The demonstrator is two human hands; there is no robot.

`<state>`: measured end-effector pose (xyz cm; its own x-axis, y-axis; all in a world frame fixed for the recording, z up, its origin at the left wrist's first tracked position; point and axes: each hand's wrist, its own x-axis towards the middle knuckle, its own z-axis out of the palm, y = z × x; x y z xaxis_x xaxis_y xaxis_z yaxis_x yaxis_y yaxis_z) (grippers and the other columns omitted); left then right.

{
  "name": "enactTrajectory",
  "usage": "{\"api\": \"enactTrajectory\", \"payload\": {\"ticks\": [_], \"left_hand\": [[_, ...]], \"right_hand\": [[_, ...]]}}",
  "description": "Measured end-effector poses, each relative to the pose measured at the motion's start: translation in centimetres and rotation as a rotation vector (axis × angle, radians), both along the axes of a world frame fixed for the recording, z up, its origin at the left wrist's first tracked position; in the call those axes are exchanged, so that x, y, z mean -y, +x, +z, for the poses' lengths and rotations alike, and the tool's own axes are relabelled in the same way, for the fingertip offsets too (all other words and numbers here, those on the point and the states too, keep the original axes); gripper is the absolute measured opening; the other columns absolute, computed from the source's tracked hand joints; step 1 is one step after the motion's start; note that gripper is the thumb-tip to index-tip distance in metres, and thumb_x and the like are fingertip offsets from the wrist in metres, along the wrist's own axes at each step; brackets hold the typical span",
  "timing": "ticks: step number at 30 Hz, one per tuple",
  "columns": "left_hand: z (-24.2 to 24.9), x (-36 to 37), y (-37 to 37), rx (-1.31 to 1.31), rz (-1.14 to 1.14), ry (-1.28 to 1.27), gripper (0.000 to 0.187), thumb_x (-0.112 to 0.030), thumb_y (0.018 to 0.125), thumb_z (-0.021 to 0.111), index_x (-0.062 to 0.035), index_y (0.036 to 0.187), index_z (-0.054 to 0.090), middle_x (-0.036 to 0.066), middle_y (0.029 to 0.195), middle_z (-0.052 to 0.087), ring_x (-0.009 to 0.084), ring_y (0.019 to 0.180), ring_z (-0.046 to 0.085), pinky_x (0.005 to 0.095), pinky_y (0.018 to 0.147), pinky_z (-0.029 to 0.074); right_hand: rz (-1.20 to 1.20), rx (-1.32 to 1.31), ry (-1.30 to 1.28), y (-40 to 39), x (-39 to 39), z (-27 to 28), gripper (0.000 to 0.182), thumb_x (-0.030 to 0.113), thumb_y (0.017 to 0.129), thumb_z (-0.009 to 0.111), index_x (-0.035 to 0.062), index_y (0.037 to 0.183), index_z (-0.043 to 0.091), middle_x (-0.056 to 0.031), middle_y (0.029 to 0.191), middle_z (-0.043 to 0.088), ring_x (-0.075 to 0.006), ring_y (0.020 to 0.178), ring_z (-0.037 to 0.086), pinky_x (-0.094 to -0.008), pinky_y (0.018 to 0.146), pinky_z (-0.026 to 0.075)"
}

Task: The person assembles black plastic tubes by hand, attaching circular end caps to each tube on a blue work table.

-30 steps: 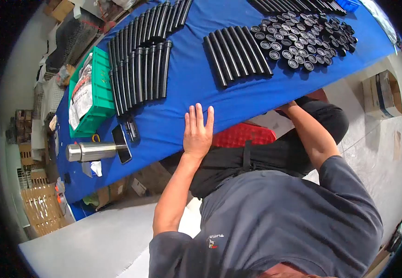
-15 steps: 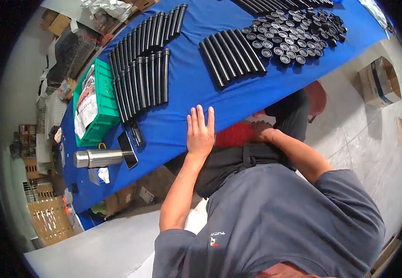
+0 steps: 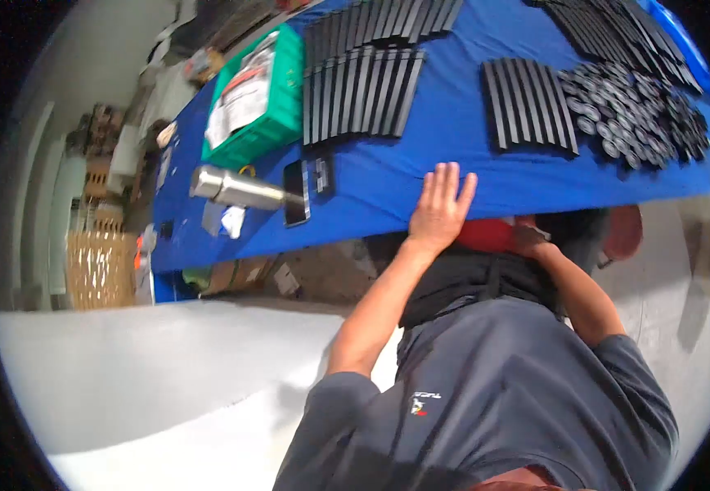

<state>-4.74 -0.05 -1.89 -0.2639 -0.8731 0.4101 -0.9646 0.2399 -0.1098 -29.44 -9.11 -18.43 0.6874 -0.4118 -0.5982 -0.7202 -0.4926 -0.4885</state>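
Note:
My left hand [image 3: 441, 209] lies flat at the near edge of the blue-covered table [image 3: 355, 209], fingers stretched out and nothing in it. My right hand [image 3: 528, 237] is down in my lap beside a red thing [image 3: 486, 235], its fingers partly hidden and blurred. Beyond my left hand, to the right, lies a row of black tubes [image 3: 528, 106]. Many round black caps [image 3: 633, 114] are heaped to the right of that row. Another group of black tubes [image 3: 361, 94] lies farther left.
A green crate [image 3: 285, 90] with papers stands at the left. Near it are a steel flask [image 3: 244, 191], a phone [image 3: 296, 192] and a small black object [image 3: 323, 176]. More tubes [image 3: 625, 37] lie at the back right. A red stool [image 3: 623, 233] stands below the table.
The camera view has turned, so the table and its contents appear shifted and rotated. My left hand still rests at the table edge, and my right hand is still in my lap.

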Motion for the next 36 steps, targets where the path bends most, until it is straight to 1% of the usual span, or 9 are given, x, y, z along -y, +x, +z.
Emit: {"api": "enactTrajectory", "payload": {"ticks": [8,16,20,21,24,30,32,34,36], "left_hand": [[0.5,-0.4,0.0,-0.039,0.026,-0.006,0.05,-0.017,0.097,0.05,-0.007,0.146,0.05,0.032,0.143,0.051,0.0485,0.131,0.054,0.0576,0.111,0.043],[0.1,-0.4,0.2,-0.065,0.018,0.021,0.052,-0.016,0.098,0.049,-0.0061,0.149,0.046,0.033,0.146,0.048,0.0496,0.133,0.052,0.058,0.112,0.042],[1.5,-0.3,0.6,-0.117,-0.012,0.203,0.064,-0.016,0.091,0.06,-0.0051,0.152,0.043,0.034,0.154,0.039,0.0502,0.142,0.04,0.0601,0.117,0.032],[1.7,-0.2,0.7,-0.158,-0.006,0.278,0.079,-0.019,0.081,0.073,-0.0075,0.153,0.042,0.032,0.158,0.033,0.0482,0.148,0.032,0.0595,0.12,0.026],[5.0,1.0,2.6,-0.367,-0.115,0.547,0.093,-0.025,0.072,0.084,-0.0118,0.154,0.042,0.029,0.16,0.031,0.0464,0.149,0.029,0.0576,0.121,0.025],[5.0,2.9,3.2,-0.251,-0.16,0.743,0.105,-0.036,0.059,0.091,-0.0145,0.151,0.046,0.03,0.158,0.032,0.0489,0.147,0.032,0.0677,0.115,0.027],[4.1,2.3,3.6,-0.222,-0.176,0.735,0.104,-0.037,0.058,0.091,-0.0148,0.15,0.047,0.033,0.156,0.033,0.051,0.145,0.035,0.0708,0.112,0.029],[3.7,2.1,3.8,-0.156,-0.177,0.724,0.096,-0.047,0.065,0.084,-0.0198,0.15,0.049,0.028,0.151,0.045,0.0443,0.138,0.046,0.0682,0.108,0.035],[3.0,1.6,4.1,-0.12,-0.224,0.722,0.094,-0.052,0.066,0.082,-0.0147,0.147,0.051,0.034,0.148,0.046,0.0519,0.138,0.044,0.0721,0.11,0.031]], "right_hand": [[0.068,0.018,-0.131,-2.3,1.1,-11.1,0.067,0.033,0.094,0.058,0.0067,0.153,0.042,-0.027,0.157,0.037,-0.0441,0.15,0.025,-0.0511,0.122,0.022],[0.059,0.04,-0.064,-0.3,0.9,-3.7,0.056,0.031,0.095,0.057,0.0082,0.146,0.051,-0.0231,0.147,0.052,-0.0435,0.143,0.038,-0.0518,0.118,0.029],[0.076,0.062,-0.043,0.5,0.8,-4.0,0.055,0.031,0.095,0.057,0.0083,0.145,0.051,-0.0227,0.147,0.052,-0.0429,0.143,0.039,-0.0515,0.118,0.03],[0.065,0.057,-0.03,0.6,0.7,-4.3,0.055,0.031,0.095,0.057,0.0083,0.145,0.051,-0.0226,0.147,0.052,-0.0428,0.142,0.039,-0.0515,0.118,0.03],[0.029,0.061,-0.016,-0.9,1.8,-4.2,0.055,0.031,0.095,0.057,0.0084,0.145,0.051,-0.0223,0.146,0.053,-0.0423,0.142,0.039,-0.0513,0.117,0.031],[-0.103,0.051,0.048,-3.6,2.8,-2.9,0.054,0.031,0.096,0.057,0.0085,0.144,0.052,-0.0218,0.146,0.053,-0.0414,0.141,0.041,-0.051,0.117,0.032],[-0.146,0.036,0.088,-3.9,3.5,-2.7,0.053,0.031,0.096,0.057,0.0086,0.144,0.052,-0.0216,0.146,0.054,-0.0411,0.141,0.041,-0.0509,0.116,0.032],[-0.187,0.015,0.123,-4.5,4.2,-2.3,0.053,0.031,0.096,0.057,0.0086,0.144,0.052,-0.0214,0.145,0.054,-0.0408,0.14,0.042,-0.0508,0.116,0.033],[-0.214,-0.006,0.148,-4.6,5.0,-1.9,0.052,0.031,0.096,0.057,0.0086,0.143,0.053,-0.0213,0.145,0.054,-0.0405,0.14,0.042,-0.0506,0.116,0.033]]}}
